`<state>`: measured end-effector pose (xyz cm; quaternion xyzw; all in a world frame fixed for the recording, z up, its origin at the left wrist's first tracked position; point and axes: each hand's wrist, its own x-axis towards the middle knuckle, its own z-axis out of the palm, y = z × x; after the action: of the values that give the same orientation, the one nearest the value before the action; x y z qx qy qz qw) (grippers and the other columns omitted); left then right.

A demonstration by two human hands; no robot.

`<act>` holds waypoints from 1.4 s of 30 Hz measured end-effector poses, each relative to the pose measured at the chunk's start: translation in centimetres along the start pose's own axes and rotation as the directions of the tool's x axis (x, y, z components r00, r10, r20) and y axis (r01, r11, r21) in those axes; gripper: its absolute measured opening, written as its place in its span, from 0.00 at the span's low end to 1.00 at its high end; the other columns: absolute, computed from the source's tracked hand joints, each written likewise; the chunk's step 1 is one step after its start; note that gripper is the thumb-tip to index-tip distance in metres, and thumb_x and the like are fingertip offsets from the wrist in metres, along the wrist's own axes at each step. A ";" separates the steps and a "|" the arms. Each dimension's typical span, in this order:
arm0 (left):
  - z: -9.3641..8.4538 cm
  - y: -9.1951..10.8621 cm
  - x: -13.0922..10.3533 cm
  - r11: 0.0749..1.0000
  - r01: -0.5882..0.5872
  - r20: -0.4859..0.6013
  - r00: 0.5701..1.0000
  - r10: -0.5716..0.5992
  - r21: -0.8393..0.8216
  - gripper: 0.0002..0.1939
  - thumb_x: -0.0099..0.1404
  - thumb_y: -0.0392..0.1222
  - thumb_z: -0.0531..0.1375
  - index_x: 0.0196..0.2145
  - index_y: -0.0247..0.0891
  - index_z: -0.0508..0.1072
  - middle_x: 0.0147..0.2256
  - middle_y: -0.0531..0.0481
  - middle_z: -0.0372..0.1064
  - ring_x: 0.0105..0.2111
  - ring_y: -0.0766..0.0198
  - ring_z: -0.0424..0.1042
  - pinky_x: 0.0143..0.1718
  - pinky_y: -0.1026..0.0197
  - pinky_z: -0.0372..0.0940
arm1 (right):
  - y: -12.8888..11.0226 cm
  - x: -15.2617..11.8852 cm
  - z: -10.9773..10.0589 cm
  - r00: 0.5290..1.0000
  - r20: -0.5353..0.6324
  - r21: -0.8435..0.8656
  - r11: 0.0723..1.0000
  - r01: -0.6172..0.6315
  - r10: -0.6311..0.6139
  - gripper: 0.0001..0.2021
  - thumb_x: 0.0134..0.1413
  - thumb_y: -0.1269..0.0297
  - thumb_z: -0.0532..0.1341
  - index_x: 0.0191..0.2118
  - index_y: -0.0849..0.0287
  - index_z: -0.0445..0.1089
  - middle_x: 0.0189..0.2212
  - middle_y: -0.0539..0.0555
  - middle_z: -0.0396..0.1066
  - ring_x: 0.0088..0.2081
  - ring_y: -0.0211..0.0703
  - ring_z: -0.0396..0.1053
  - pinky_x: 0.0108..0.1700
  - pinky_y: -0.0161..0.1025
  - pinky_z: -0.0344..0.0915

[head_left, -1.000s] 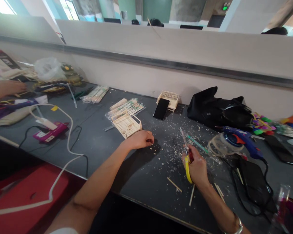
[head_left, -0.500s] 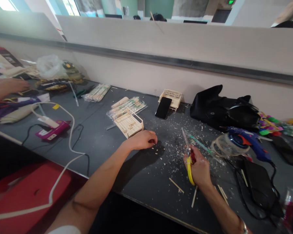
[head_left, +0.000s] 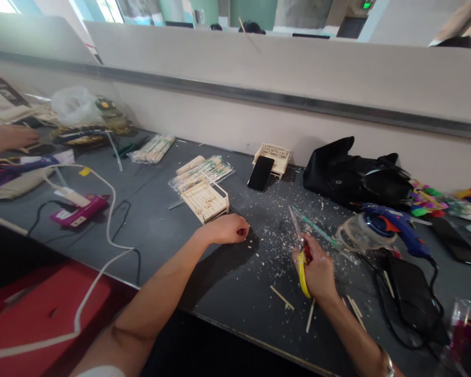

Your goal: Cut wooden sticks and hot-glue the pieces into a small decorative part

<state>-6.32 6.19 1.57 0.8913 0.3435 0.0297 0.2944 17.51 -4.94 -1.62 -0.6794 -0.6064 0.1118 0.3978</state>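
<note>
My left hand (head_left: 231,229) rests low over the dark table with its fingers curled in. Whatever its fingertips pinch, if anything, is hidden. Just behind it stands a small wooden stick model (head_left: 204,198) with a slatted base and raised railings. My right hand (head_left: 318,269) grips scissors (head_left: 303,273) by their yellow handle, the blades pointing away from me. Tiny pale wood clippings (head_left: 272,240) lie scattered between and beyond the two hands. A few thin sticks (head_left: 281,297) lie nearer the table's front edge.
A black phone (head_left: 261,173) leans on a second stick model (head_left: 279,153). Right of it are a black bag (head_left: 357,173), a blue glue gun (head_left: 402,228) and a black case (head_left: 412,293) with cables. Leftward are bagged sticks (head_left: 153,148), a pink power strip (head_left: 80,210) and another person's hand (head_left: 10,139).
My left hand's fingers have curled in a little more. The right hand keeps its hold on the scissors, nearly in place. The whole view has shifted slightly.
</note>
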 end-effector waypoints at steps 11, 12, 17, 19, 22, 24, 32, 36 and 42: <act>2.3 3.5 0.4 0.278 -0.208 -0.255 0.956 -0.143 -0.938 0.13 0.49 0.45 0.70 0.26 0.35 0.73 0.24 0.52 0.73 0.20 0.69 0.70 0.26 0.64 0.65 | -0.5 -0.9 0.4 0.992 -0.028 -0.019 0.992 0.123 -0.124 0.16 0.56 0.56 0.54 0.42 0.58 0.73 0.17 0.46 0.65 0.17 0.38 0.62 0.22 0.33 0.61; 2.5 3.8 0.4 0.233 -0.218 -0.256 0.955 -0.148 -0.948 0.14 0.49 0.44 0.71 0.25 0.35 0.73 0.23 0.52 0.73 0.19 0.69 0.69 0.25 0.64 0.65 | -0.6 -1.0 0.5 0.991 -0.017 -0.025 0.991 0.129 -0.130 0.16 0.56 0.56 0.54 0.42 0.58 0.73 0.17 0.45 0.66 0.17 0.38 0.62 0.22 0.33 0.62; 3.1 4.6 0.5 0.079 -0.275 -0.286 0.935 -0.210 -0.958 0.15 0.45 0.41 0.74 0.24 0.34 0.73 0.25 0.53 0.73 0.18 0.71 0.69 0.24 0.65 0.65 | -0.8 -1.2 0.6 0.970 -0.017 -0.072 0.968 0.242 -0.244 0.14 0.57 0.61 0.54 0.43 0.58 0.73 0.18 0.45 0.68 0.16 0.36 0.64 0.21 0.31 0.62; 3.3 4.8 0.6 0.051 -0.293 -0.297 0.927 -0.230 -0.955 0.14 0.45 0.40 0.74 0.23 0.33 0.73 0.27 0.52 0.74 0.19 0.71 0.69 0.25 0.64 0.66 | -0.8 -1.2 0.5 0.954 -0.023 -0.113 0.949 0.295 -0.300 0.14 0.57 0.63 0.54 0.45 0.59 0.73 0.18 0.46 0.69 0.16 0.36 0.64 0.22 0.31 0.62; 3.5 5.1 0.5 0.029 -0.310 -0.308 0.919 -0.246 -0.950 0.14 0.46 0.40 0.74 0.23 0.33 0.73 0.28 0.52 0.74 0.20 0.71 0.70 0.25 0.64 0.66 | -0.4 -1.4 0.6 0.941 0.012 -0.169 0.927 0.334 -0.337 0.16 0.56 0.65 0.54 0.47 0.59 0.73 0.20 0.47 0.72 0.17 0.37 0.66 0.22 0.31 0.63; 3.6 5.2 0.5 0.022 -0.316 -0.311 0.914 -0.260 -0.948 0.14 0.45 0.39 0.74 0.24 0.34 0.73 0.28 0.53 0.74 0.20 0.71 0.70 0.25 0.65 0.66 | -0.1 -1.5 0.8 0.941 0.031 -0.197 0.921 0.337 -0.337 0.17 0.55 0.66 0.55 0.48 0.59 0.72 0.22 0.48 0.74 0.19 0.38 0.69 0.24 0.32 0.64; 4.0 5.7 0.4 0.089 -0.314 -0.326 0.901 -0.286 -0.945 0.09 0.46 0.33 0.69 0.23 0.35 0.71 0.25 0.55 0.72 0.20 0.72 0.68 0.25 0.66 0.65 | 0.4 -1.8 0.9 0.940 0.015 -0.317 0.891 0.327 -0.340 0.20 0.51 0.67 0.57 0.50 0.59 0.74 0.24 0.52 0.75 0.22 0.42 0.70 0.26 0.34 0.65; 4.3 5.7 0.5 0.125 -0.330 -0.352 0.883 -0.311 -0.936 0.08 0.46 0.33 0.67 0.23 0.35 0.70 0.27 0.54 0.72 0.21 0.72 0.67 0.25 0.67 0.66 | 0.4 -1.8 0.9 0.948 0.041 -0.342 0.887 0.311 -0.316 0.22 0.49 0.67 0.57 0.52 0.57 0.73 0.24 0.52 0.75 0.23 0.42 0.70 0.26 0.34 0.65; 4.4 5.9 0.6 0.189 -0.336 -0.382 0.862 -0.333 -0.923 0.07 0.46 0.32 0.65 0.23 0.35 0.71 0.26 0.54 0.71 0.22 0.72 0.67 0.25 0.67 0.65 | 0.3 -1.7 1.0 0.937 0.039 -0.384 0.861 0.334 -0.347 0.23 0.49 0.67 0.57 0.52 0.58 0.74 0.25 0.54 0.75 0.25 0.44 0.71 0.28 0.35 0.66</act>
<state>-1.27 0.85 1.05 0.4513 0.3066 0.4748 0.6906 16.72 -6.11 -3.06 -0.6279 -0.7205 -0.0921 0.2795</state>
